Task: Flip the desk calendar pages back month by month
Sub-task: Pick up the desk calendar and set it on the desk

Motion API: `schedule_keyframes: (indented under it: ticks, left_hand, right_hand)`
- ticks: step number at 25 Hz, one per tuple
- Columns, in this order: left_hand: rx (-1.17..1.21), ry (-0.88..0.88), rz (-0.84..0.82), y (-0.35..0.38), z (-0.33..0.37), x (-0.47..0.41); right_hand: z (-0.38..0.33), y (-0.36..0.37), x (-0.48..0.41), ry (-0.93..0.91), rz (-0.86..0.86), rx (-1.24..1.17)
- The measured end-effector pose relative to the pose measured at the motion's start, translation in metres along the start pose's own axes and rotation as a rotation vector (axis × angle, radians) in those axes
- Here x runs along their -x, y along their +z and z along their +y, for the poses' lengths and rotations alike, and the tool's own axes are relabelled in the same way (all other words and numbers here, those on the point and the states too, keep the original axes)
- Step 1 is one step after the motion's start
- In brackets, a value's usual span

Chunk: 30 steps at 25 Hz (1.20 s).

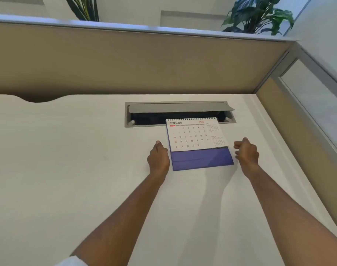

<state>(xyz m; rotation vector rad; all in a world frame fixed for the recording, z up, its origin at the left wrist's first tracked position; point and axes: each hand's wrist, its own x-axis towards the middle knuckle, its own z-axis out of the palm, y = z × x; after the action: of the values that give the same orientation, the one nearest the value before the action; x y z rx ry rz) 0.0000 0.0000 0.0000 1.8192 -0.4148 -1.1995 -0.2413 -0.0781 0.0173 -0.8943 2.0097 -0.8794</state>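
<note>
While the calendar (197, 137) stands on the white desk (67, 169) with its December page facing the camera, both hands sit low at its sides. Its wire spiral runs along the top edge, and the white sheet carries a large date grid plus two small month grids down its right margin. A blue base (202, 160) spreads out flat in front of the sheet, toward the person. The calendar's top edge overlaps the front of a grey cable tray (180, 108) sunk into the desk, whose lid is tipped up over a dark slot.

The left hand (159, 158) is just beside the base's left edge, fingers together and loosely curled, thumb up near the page's lower left corner; whether it touches the calendar cannot be told. The right hand (246, 152) is near the base's right edge, fingers loosely curled and slightly apart, holding nothing, with a narrow gap to the calendar. Both forearms are bare, and a bit of white sleeve (71, 261) shows at the bottom edge.

Behind the desk rises a tan partition (125, 60) with a pale metal cap. Green plants (260, 14) show above it, and a second panel runs along the right side.
</note>
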Motion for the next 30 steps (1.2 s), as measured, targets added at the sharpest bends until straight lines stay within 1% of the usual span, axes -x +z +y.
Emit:
schedule_keyframes:
  ticks: [2, 4, 6, 8, 10, 12, 16, 19, 23, 27, 30]
  left_hand:
    - [0.033, -0.059, -0.005, 0.011, 0.002, -0.008]
    - [0.004, -0.076, -0.054, 0.018, 0.008, -0.011]
    - [-0.078, -0.056, -0.078, 0.025, 0.009, -0.014]
    - [-0.174, -0.026, -0.068, 0.028, 0.01, -0.02]
    - [-0.214, -0.019, -0.061, 0.029, 0.011, -0.024]
    - [-0.197, -0.037, -0.071, 0.029, 0.009, -0.024]
    - [-0.073, -0.089, -0.09, 0.028, 0.01, -0.022]
    - [0.026, -0.121, -0.096, 0.026, 0.017, -0.018]
    - [0.182, -0.192, -0.088, 0.006, 0.016, -0.011]
    - [0.427, -0.243, -0.14, -0.027, 0.011, 0.004]
    - [0.551, -0.244, -0.122, -0.06, 0.013, 0.014]
  right_hand:
    - [0.004, 0.004, -0.011, 0.098, 0.015, -0.076]
    - [0.008, 0.01, -0.021, 0.149, -0.001, -0.099]
    - [0.01, 0.015, -0.03, 0.139, -0.028, 0.014]
    - [0.008, 0.019, -0.032, 0.128, -0.023, 0.114]
    - [0.009, 0.023, -0.035, 0.134, -0.025, 0.15]
    - [0.011, 0.025, -0.036, 0.15, -0.022, 0.132]
    - [0.014, 0.027, -0.036, 0.214, -0.029, -0.093]
    - [0.009, 0.029, -0.028, 0.195, -0.036, -0.176]
    - [0.002, 0.029, -0.007, 0.201, -0.058, -0.33]
    - [0.003, 0.038, 0.024, 0.193, -0.118, -0.411]
    - [0.003, 0.05, 0.058, 0.131, -0.204, -0.437]
